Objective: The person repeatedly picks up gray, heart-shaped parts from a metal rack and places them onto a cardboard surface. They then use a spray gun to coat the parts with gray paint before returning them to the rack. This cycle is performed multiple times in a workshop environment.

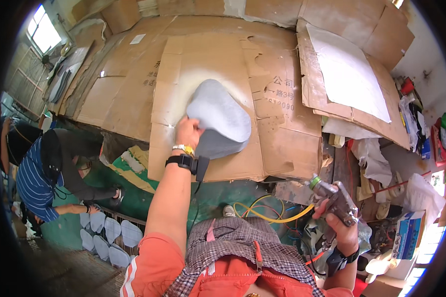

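A grey, rounded, padded piece like a seat cushion lies on a cardboard sheet in front of me, with a smooth pale top and a darker side toward me. My left hand is closed on its left edge, fingers pinching the rim; what lies under the fingertips is hidden. Off to the right, my right hand is wrapped round a metal spray gun, its green-ringed nozzle end pointing up and left, away from the cushion piece. A yellow hose runs near the gun.
Cardboard covers the worktable, with pale overspray round the piece. A white sheet rests on raised cardboard at right. At left, a person in a striped shirt bends over several grey pads on the floor. Hoses coil below the table edge.
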Demonstrator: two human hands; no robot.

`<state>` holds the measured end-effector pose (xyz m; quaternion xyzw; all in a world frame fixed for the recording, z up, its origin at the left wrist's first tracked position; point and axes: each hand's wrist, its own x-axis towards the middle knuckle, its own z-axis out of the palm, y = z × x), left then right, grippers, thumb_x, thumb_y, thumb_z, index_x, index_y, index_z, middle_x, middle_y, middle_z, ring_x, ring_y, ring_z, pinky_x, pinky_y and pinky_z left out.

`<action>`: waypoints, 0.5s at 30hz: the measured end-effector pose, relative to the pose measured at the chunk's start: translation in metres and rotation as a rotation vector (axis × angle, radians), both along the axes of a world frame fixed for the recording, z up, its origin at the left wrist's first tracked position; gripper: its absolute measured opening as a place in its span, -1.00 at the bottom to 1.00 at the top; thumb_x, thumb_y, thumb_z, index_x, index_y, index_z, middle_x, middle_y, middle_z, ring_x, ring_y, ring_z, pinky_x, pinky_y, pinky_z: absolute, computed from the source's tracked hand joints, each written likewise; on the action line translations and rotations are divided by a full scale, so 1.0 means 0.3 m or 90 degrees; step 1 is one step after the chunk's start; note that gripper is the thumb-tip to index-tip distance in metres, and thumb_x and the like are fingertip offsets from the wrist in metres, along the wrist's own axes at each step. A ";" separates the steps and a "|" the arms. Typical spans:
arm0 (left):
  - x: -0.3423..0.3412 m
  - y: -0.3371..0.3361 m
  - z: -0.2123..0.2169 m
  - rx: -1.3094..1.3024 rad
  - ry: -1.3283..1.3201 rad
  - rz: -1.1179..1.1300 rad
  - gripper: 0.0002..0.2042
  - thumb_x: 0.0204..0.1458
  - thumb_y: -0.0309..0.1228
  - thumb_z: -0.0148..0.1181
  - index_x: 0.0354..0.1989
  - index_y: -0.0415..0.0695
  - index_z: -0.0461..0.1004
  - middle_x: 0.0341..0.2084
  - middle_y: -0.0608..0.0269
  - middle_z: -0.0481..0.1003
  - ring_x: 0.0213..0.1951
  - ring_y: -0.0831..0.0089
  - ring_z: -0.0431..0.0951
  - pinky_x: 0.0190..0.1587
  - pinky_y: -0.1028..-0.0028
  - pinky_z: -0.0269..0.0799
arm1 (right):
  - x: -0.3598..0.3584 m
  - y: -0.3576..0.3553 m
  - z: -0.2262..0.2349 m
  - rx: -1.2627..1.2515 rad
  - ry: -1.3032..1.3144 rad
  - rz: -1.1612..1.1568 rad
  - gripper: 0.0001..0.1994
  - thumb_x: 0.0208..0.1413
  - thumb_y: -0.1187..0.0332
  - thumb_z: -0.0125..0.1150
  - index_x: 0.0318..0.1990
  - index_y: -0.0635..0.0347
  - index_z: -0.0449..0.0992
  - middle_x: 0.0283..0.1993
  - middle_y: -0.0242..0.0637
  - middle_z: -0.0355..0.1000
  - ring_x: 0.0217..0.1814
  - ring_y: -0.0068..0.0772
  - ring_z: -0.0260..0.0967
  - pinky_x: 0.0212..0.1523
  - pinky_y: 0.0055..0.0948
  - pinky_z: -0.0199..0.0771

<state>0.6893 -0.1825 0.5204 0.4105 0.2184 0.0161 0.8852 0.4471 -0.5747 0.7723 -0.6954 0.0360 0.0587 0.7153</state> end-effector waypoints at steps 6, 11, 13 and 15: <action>-0.112 0.126 0.556 -0.093 -0.258 0.115 -0.67 -0.09 -0.68 -0.01 -0.10 -0.16 0.38 -0.24 0.24 0.48 -0.22 0.35 0.51 -0.10 0.36 0.45 | -0.005 -0.007 0.018 -0.031 0.060 0.081 -0.31 -0.10 0.22 0.37 0.16 0.35 0.20 -0.37 -0.24 0.42 -0.31 -0.42 0.40 -0.23 -0.43 0.41; -0.405 0.341 0.683 -0.027 -0.358 0.199 -0.68 0.06 -0.65 -0.11 0.03 -0.25 0.31 -0.09 0.10 0.44 -0.03 0.26 0.45 0.06 0.28 0.39 | -0.014 0.003 0.047 -0.036 0.004 0.024 -0.31 -0.09 0.26 0.36 0.19 0.32 0.19 -0.39 -0.25 0.41 -0.37 -0.46 0.39 -0.29 -0.47 0.42; -0.518 0.426 0.670 0.014 -0.375 0.284 -0.65 0.09 -0.64 -0.15 0.08 -0.26 0.25 -0.02 0.05 0.40 0.02 0.21 0.43 0.11 0.23 0.35 | -0.014 -0.016 0.066 -0.062 -0.005 0.001 -0.29 -0.10 0.26 0.36 0.20 0.30 0.19 -0.38 -0.26 0.42 -0.39 -0.48 0.38 -0.30 -0.49 0.41; -0.610 0.494 0.637 0.027 -0.386 0.289 -0.65 0.09 -0.64 -0.14 0.08 -0.25 0.26 -0.02 0.05 0.39 0.03 0.21 0.42 0.09 0.23 0.37 | -0.034 -0.044 0.091 -0.096 0.007 0.015 -0.29 -0.12 0.27 0.37 0.20 0.30 0.20 -0.38 -0.26 0.42 -0.39 -0.47 0.38 -0.30 -0.48 0.42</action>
